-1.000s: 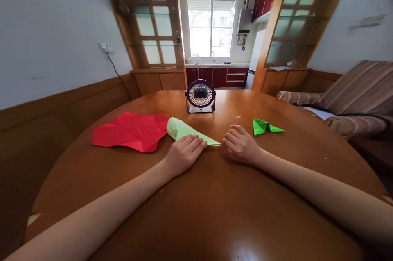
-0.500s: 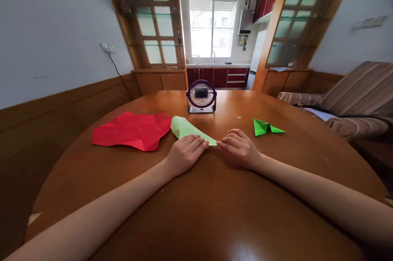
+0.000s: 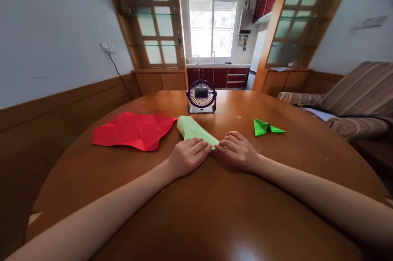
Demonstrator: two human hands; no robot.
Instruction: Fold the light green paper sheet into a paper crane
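A pale green folded paper (image 3: 194, 128) lies on the round wooden table (image 3: 196, 195), its pointed end toward me. My left hand (image 3: 187, 157) rests on the near part of it, fingers pressing down. My right hand (image 3: 238, 150) touches the paper's pointed tip with its fingertips, right beside the left hand. A creased red paper sheet (image 3: 133, 130) lies flat to the left, its edge touching the pale green paper. A bright green folded paper figure (image 3: 265, 127) sits to the right, apart from both hands.
A small purple desk fan (image 3: 201, 96) stands behind the papers near the table's middle. A striped sofa (image 3: 353, 97) is at the right. Wooden panelling and glass partitions stand behind, with a kitchen and window beyond.
My right hand moved left and met the tip of the pale green paper. The paper and my left hand shifted a little to the right, the paper turning more toward me.
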